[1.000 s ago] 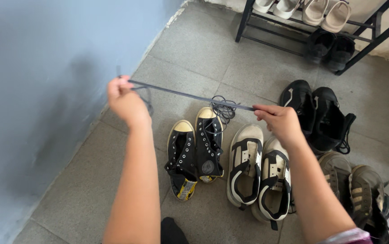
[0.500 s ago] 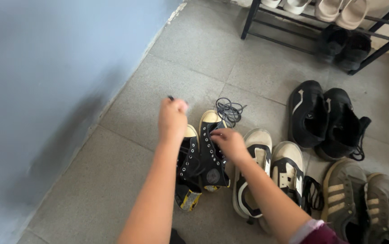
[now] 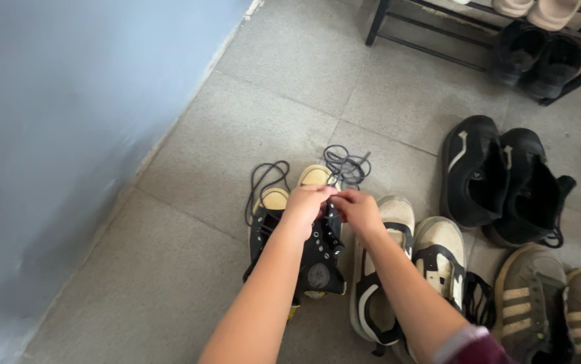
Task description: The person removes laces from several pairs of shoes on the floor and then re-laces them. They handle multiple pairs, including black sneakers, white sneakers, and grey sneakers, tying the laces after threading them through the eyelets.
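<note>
Two black high-top canvas shoes with cream toe caps stand side by side on the grey floor tiles; the right one (image 3: 319,259) lies under my hands. My left hand (image 3: 306,205) and my right hand (image 3: 358,210) meet over its front eyelets, fingers pinched together on a dark shoelace (image 3: 265,176). That lace loops out over the floor past the left shoe's toe (image 3: 271,198). A second bundle of dark lace (image 3: 346,165) lies loose just beyond the right shoe's toe.
A blue-grey wall runs along the left. Right of my hands stand black-and-cream sneakers (image 3: 378,269), black shoes (image 3: 499,178) and olive striped sneakers (image 3: 540,296). A black metal shoe rack (image 3: 439,20) with sandals and dark shoes stands at the back.
One second ago I held the lace stretched taut between both raised hands. Both hands have since come down and together onto the right black high-top, and the lace now lies looped on the floor.
</note>
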